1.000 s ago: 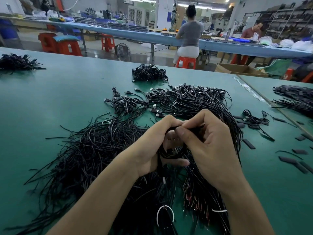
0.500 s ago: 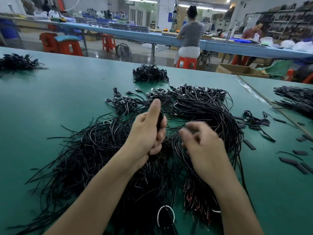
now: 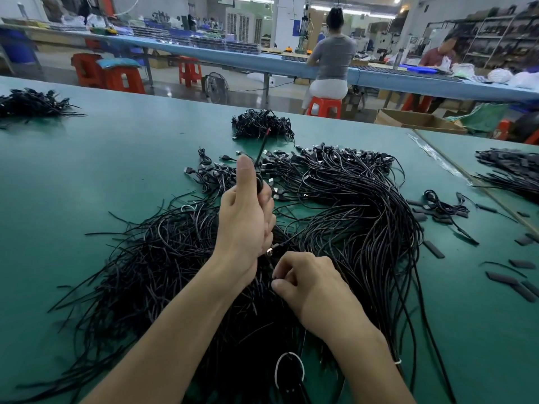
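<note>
A big heap of thin black cables (image 3: 358, 217) covers the middle of the green table (image 3: 87, 176). My left hand (image 3: 246, 217) is raised over the heap, fingers curled round a coiled black cable, thumb pointing up. One end of that cable (image 3: 261, 147) sticks up past the thumb with a red tip. My right hand (image 3: 309, 284) is lower and nearer to me, pinching a cable in the heap between thumb and fingers. A metal plug end (image 3: 269, 252) shows between the two hands.
A small cable bundle (image 3: 262, 126) lies farther back, another pile (image 3: 29, 103) at far left, more cables (image 3: 507, 173) on the right. Flat black strips (image 3: 519, 284) are scattered at right. A white tie loop (image 3: 288, 371) lies near me. People sit at a far blue bench.
My hands have come apart. The left one lifted up and away with the coiled cable. The right one dropped down toward me and took hold of a cable in the heap.
</note>
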`<state>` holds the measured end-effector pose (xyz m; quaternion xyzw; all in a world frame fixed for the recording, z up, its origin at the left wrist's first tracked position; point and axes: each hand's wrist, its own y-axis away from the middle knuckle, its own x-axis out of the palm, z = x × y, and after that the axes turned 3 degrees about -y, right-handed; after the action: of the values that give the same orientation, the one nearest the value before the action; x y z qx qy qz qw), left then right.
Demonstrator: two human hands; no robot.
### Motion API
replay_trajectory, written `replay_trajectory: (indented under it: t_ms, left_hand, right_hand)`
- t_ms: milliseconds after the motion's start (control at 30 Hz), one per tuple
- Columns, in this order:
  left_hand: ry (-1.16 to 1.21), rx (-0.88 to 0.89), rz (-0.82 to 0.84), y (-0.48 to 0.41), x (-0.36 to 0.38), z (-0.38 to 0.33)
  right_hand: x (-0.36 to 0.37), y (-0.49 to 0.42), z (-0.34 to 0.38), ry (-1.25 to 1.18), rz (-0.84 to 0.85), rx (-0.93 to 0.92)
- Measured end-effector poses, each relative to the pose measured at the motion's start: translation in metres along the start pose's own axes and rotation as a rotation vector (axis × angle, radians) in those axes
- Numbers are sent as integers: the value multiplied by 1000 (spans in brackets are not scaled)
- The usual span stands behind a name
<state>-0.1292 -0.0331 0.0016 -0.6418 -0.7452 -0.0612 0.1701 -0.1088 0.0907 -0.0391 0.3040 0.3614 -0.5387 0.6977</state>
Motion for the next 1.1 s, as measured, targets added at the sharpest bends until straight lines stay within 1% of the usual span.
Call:
replay_trajectory:
  t_ms: [133, 233, 433, 467, 533, 600, 700, 733, 767, 800, 900, 933, 1033, 1100]
  left_hand:
    - [8, -66, 17, 2, 2, -4]
    - [-12, -84, 18, 2, 2, -5]
    - [-80, -17, 1, 4, 5, -5]
    - [-80, 7, 4, 4, 5, -5]
    - [-76, 52, 17, 5, 6, -5]
    - [-73, 96, 43, 7, 7, -6]
    - [-84, 163, 108, 9, 10, -8]
    - [-87, 177, 117, 9, 11, -9]
    - [-84, 185, 117, 10, 11, -10]
    - [-78, 192, 111, 10, 12, -11]
    - [-62, 199, 81, 11, 12, -11]
    - [-61, 189, 67, 10, 12, -11]
    - [-69, 129, 22, 11, 12, -10]
    - [-86, 115, 10, 11, 12, -9]
  right_hand:
    - [-4, -3, -5, -152, -4, 5]
    - [-7, -3, -9, -181, -25, 7]
    - [-15, -3, -13, -166, -130, 8]
    - [-17, -2, -14, -183, -140, 9]
    - [-22, -2, -18, -291, -170, 1]
    - [-29, -2, -20, -407, -264, -29]
    - [-39, -3, -18, -643, -491, -53]
    - [-40, -3, -18, -663, -535, -61]
    - [-41, -2, -17, -609, -537, -82]
    - [-40, -1, -17, -504, -481, -95]
    - [-29, 2, -12, -249, -141, -14]
    - [-23, 2, -8, -179, -82, 12]
    - [-6, 2, 8, 37, -79, 19]
    - [3, 3, 15, 122, -85, 10]
